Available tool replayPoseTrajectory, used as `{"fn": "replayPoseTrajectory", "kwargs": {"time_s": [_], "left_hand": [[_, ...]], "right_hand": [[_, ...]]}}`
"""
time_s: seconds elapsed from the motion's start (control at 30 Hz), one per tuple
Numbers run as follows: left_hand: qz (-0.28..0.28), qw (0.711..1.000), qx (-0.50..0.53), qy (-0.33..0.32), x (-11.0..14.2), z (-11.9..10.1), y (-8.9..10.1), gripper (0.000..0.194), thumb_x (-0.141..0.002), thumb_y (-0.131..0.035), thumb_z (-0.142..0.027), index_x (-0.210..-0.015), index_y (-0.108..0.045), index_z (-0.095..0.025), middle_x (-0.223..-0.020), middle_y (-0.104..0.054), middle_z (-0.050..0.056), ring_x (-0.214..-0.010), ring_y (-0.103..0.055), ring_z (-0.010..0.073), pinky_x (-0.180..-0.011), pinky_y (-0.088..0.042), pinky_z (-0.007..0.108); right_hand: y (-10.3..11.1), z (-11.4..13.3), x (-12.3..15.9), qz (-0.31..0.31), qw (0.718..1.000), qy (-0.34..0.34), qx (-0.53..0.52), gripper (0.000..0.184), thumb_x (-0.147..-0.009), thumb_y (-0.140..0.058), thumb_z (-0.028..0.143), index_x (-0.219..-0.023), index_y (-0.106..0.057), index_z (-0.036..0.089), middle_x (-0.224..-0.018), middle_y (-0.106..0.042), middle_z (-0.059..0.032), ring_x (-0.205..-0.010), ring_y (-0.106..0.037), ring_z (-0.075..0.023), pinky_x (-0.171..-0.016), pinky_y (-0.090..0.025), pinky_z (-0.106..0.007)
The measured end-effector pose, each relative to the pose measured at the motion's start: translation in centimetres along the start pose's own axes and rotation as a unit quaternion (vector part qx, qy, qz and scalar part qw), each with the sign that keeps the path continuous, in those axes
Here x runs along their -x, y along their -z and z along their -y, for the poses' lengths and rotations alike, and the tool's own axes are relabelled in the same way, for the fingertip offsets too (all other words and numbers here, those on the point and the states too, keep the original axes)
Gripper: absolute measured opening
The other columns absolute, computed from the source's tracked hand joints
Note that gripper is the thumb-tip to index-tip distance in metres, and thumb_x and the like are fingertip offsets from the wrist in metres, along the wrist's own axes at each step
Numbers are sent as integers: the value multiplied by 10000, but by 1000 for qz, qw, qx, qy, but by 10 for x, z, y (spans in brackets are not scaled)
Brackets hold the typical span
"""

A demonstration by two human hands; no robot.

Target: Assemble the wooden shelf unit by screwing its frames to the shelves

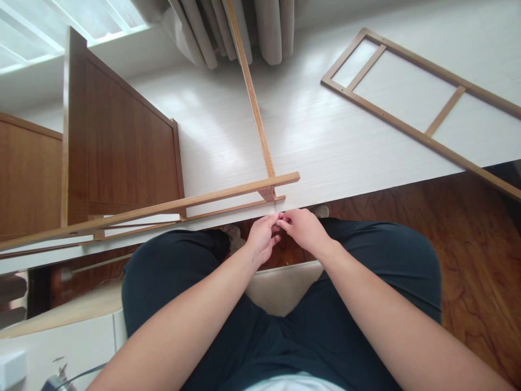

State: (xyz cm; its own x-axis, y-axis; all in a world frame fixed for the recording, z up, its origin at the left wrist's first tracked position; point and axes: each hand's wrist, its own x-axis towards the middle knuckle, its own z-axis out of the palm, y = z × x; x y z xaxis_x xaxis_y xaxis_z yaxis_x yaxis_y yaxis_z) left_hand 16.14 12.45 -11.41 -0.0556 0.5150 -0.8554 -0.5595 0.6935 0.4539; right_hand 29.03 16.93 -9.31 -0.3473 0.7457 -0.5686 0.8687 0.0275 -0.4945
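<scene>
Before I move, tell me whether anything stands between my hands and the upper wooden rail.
Yes: in this view, the lower rail and the crosspiece end lie between your left hand, right hand and the upper rail. Nothing else sizeable is visible there.

The dark tool with a thin black cord (57, 383) is cut off by the bottom edge; the brown wooden ladder-like frame (401, 126) runs past the right edge; whatever the fingertips of the bare left hand (262, 239) and bare right hand (303, 231) pinch is too small to identify
</scene>
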Motion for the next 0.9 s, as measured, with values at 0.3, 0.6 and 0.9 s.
{"fn": "replayPoseTrajectory", "kwargs": {"time_s": [0.3, 0.6, 0.9], "left_hand": [[-17, 999, 3, 29, -3, -2, -3, 211, -728, -835, -341, -818, -741, -174, -705, -649, 4, -609, -519, 88, -578, -354, 219], [-26, 999, 18, 35, -7, -3, -4, 187, -757, -837, -314, -804, -739, -162, -743, -683, 30, -638, -542, 99, -602, -372, 226], [-3, 1000, 1, 25, -7, 0, 0, 233, -735, -845, -365, -844, -773, -172, -831, -678, 30, -663, -470, 88, -597, -343, 218]], "right_hand": [[-6, -5, 0, 6, 997, -4, -75, 286, -952, -606, 345, -749, -722, 181, -737, -712, -47, -671, -615, -135, -652, -368, -235], [-4, -9, 2, 43, 991, 18, -129, 319, -973, -496, 257, -747, -696, 153, -701, -695, -48, -568, -543, -107, -586, -333, -231], [1, -12, 0, 9, 993, 13, -113, 257, -936, -550, 258, -741, -682, 155, -684, -678, -38, -575, -532, -107, -571, -304, -229]]}}
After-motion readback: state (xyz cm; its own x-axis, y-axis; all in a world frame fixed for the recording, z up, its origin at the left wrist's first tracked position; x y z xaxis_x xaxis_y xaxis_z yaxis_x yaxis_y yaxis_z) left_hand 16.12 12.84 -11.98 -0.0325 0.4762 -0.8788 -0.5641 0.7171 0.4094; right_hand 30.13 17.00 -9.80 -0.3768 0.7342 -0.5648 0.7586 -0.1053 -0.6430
